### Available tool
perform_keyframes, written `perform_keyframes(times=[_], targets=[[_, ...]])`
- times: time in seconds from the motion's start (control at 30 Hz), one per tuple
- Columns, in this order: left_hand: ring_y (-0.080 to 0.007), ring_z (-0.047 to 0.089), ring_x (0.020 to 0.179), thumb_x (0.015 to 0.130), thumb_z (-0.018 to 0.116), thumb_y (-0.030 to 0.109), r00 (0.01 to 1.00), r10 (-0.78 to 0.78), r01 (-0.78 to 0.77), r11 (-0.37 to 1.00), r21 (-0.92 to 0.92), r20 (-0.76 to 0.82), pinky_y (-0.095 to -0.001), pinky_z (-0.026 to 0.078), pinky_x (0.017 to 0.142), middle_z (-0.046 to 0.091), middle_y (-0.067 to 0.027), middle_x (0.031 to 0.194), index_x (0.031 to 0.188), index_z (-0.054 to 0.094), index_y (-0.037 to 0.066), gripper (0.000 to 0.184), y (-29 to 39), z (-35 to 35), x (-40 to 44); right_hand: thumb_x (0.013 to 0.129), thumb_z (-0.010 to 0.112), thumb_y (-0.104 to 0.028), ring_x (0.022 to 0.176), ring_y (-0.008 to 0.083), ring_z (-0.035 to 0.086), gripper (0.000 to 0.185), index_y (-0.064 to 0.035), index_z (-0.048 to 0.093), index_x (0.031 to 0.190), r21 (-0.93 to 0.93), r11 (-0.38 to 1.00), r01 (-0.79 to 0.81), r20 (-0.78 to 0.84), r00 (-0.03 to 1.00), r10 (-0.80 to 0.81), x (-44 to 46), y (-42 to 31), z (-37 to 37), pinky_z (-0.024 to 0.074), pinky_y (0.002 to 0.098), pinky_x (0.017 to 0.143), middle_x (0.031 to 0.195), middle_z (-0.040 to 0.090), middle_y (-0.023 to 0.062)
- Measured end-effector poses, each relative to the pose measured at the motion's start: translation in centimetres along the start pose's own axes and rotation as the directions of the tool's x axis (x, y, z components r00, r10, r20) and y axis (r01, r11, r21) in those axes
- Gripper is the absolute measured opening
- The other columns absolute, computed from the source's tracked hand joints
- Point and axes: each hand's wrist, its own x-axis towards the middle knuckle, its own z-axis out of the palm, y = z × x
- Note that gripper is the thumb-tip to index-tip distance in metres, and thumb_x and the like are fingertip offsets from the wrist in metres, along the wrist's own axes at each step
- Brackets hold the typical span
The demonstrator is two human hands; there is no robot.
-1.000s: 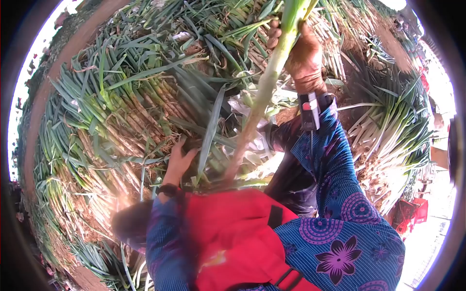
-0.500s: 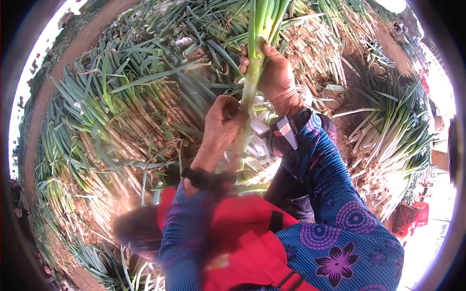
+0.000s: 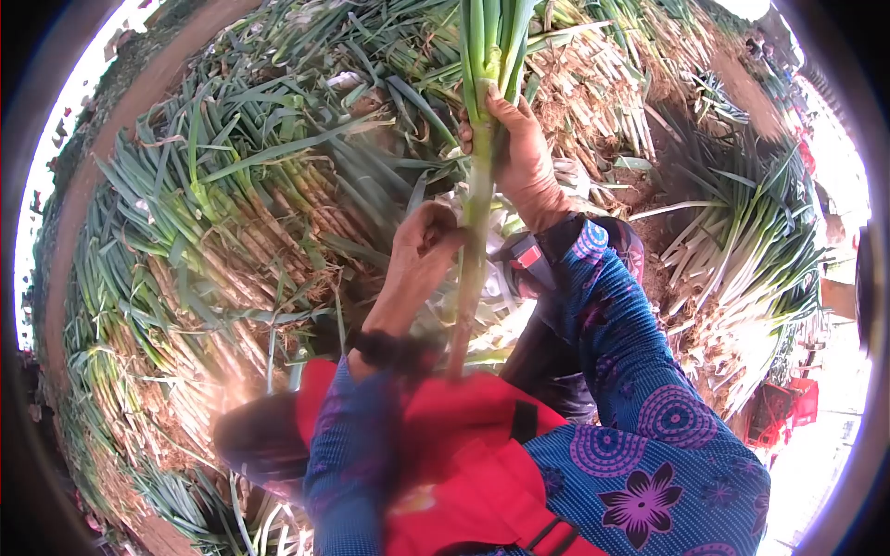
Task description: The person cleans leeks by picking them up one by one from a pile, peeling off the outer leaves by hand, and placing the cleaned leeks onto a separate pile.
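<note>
In my right hand is a large green onion, gripped just below its leaves, with the thumb across the front of the stalk. It stands nearly upright, leaves at the top and the lower end near my red apron. My left hand is at the left side of the stalk, about midway down. Its fingers are curled in and the thumb tip reaches the stalk; what they pinch, if anything, is hidden. Pale stripped peelings lie behind and below the stalk.
Untrimmed green onions are heaped along the left, with more piles at the back. To the right lies a bunch with clean white stems. A red crate is at the far right.
My left thumb and fingers have shifted slightly down and left along the stalk. The green onion and my right hand have moved a little left.
</note>
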Motion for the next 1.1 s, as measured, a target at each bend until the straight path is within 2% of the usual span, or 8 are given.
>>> perform_keyframes(times=[0.13,0.23,0.33,0.57,0.67,0.77,0.97,1.1], targets=[[-0.0054,0.053,0.079,0.084,0.063,0.004,1.000,-0.019,0.017,0.957,-0.289,-0.005,-0.0205,0.043,0.072,0.056,0.0042,0.084,0.097,0.054,0.005,0.016,-1.5,-0.8,-1.6,0.092,0.059,-0.020,0.063,0.0199,0.057,0.024,-0.0069,0.051,0.109,-0.031,0.999,0.027,-0.058,0.998,-0.029,0.4,-0.4,-1.3,0.0479,0.0308,0.053,0.084,0.058,0.0093],[-0.0074,0.056,0.082,0.084,0.065,0.004,0.998,-0.015,-0.009,0.938,-0.345,-0.066,-0.0230,0.045,0.076,0.057,0.0019,0.091,0.103,0.053,0.005,0.023,-0.1,0.1,-1.5,0.092,0.059,-0.021,0.063,0.0188,0.057,0.024,-0.0071,0.051,0.110,0.052,0.999,0.002,-0.031,1.000,-0.001,0.0,-0.3,-0.9,0.0479,0.0305,0.053,0.084,0.058,0.0086],[-0.0080,0.057,0.086,0.084,0.066,0.003,0.993,0.100,-0.112,0.940,-0.323,-0.054,-0.0238,0.047,0.077,0.057,0.0001,0.097,0.107,0.052,0.004,0.027,-0.6,1.8,0.1,0.092,0.060,-0.022,0.063,0.0175,0.056,0.024,-0.0063,0.051,0.109,0.072,0.997,-0.011,0.036,0.999,0.008,-1.0,-0.2,0.3,0.0475,0.0296,0.053,0.084,0.058,0.0080],[-0.0067,0.057,0.076,0.081,0.066,-0.005,0.989,0.033,-0.053,0.989,-0.136,-0.141,-0.0230,0.048,0.071,0.058,0.0021,0.080,0.096,0.054,0.004,0.021,-1.5,3.4,0.7,0.094,0.053,-0.023,0.066,0.0190,0.055,0.024,-0.0036,0.054,0.108,-0.160,0.986,0.038,0.011,0.999,-0.037,-1.2,0.4,0.8,0.0435,0.0301,0.056,0.085,0.059,0.0103],[-0.0065,0.057,0.077,0.081,0.065,-0.004,0.997,-0.017,0.001,0.976,-0.219,-0.073,-0.0222,0.048,0.071,0.059,0.0015,0.081,0.093,0.055,0.003,0.017,-1.4,3.2,0.5,0.093,0.055,-0.022,0.065,0.0188,0.057,0.022,-0.0045,0.054,0.106,-0.173,0.984,0.043,0.003,0.999,-0.043,-1.4,0.4,0.9,0.0438,0.0295,0.056,0.084,0.060,0.0095],[-0.0066,0.058,0.078,0.082,0.063,-0.004,0.997,0.074,-0.068,0.988,0.142,-0.039,-0.0215,0.047,0.070,0.060,0.0013,0.081,0.092,0.055,0.003,0.015,-0.6,2.6,-0.3,0.091,0.059,-0.021,0.063,0.0180,0.057,0.022,-0.0052,0.054,0.105,-0.231,0.971,0.061,-0.100,0.991,-0.086,-1.0,0.4,0.3,0.0455,0.0290,0.054,0.082,0.060,0.0083],[-0.0113,0.062,0.081,0.087,0.063,0.002,0.974,-0.058,-0.047,0.894,-0.447,-0.219,-0.0262,0.053,0.075,0.061,-0.0009,0.087,0.098,0.055,0.006,0.015,-3.5,-0.6,-3.4,0.084,0.069,-0.020,0.057,0.0173,0.057,0.031,-0.0066,0.052,0.106,-0.175,0.977,0.119,-0.263,0.951,-0.162,0.5,-0.9,-2.1,0.0477,0.0296,0.048,0.079,0.060,0.0074],[-0.0161,0.064,0.084,0.088,0.065,0.007,0.889,-0.242,0.000,0.848,-0.529,-0.389,-0.0301,0.055,0.075,0.062,-0.0044,0.091,0.099,0.054,0.007,0.016,-8.2,-4.6,-5.4,0.087,0.067,-0.022,0.054,0.0190,0.056,0.028,-0.0085,0.049,0.104,-0.201,0.953,0.228,-0.202,0.942,-0.268,0.8,-2.6,-3.2,0.0475,0.0318,0.045,0.077,0.058,0.0073]])
